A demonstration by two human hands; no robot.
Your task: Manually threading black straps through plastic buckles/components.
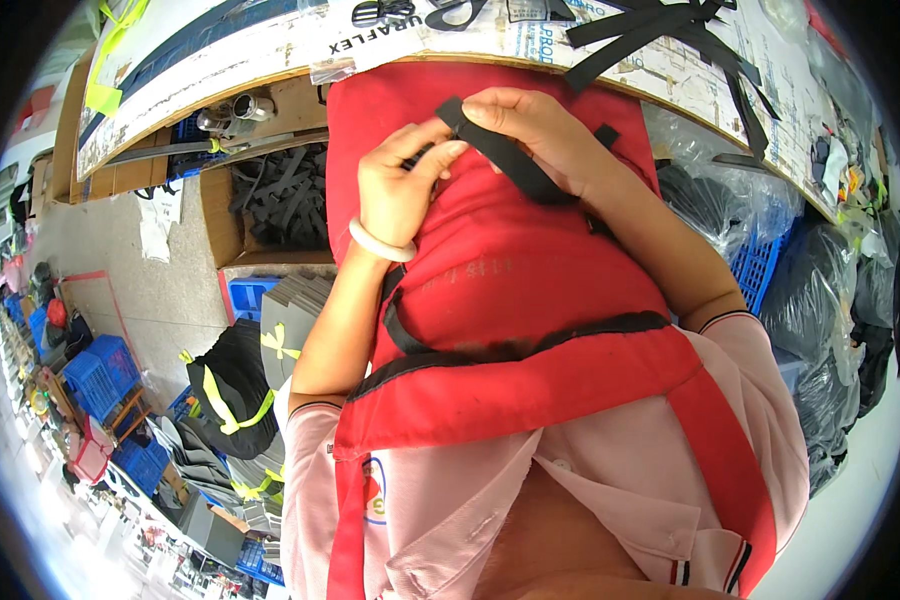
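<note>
Black strap [500, 150]: matt woven webbing; red fabric piece [530, 280]: smooth cloth, slight sheen; counter [270, 45]: glossy printed sheet over wood edge.

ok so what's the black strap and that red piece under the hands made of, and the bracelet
Black strap: looks like woven webbing, flat, matte, and it folds limply between both hands. Red piece: seems a woven fabric, slightly dull, with creases and black binding along its edge. Bracelet on the left wrist: smooth, pale and rigid, perhaps stone or plastic; the view cannot settle which.

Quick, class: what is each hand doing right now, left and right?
Left hand: closed, pinching the black strap over the red fabric piece.
Right hand: closed, gripping the same strap.
</note>
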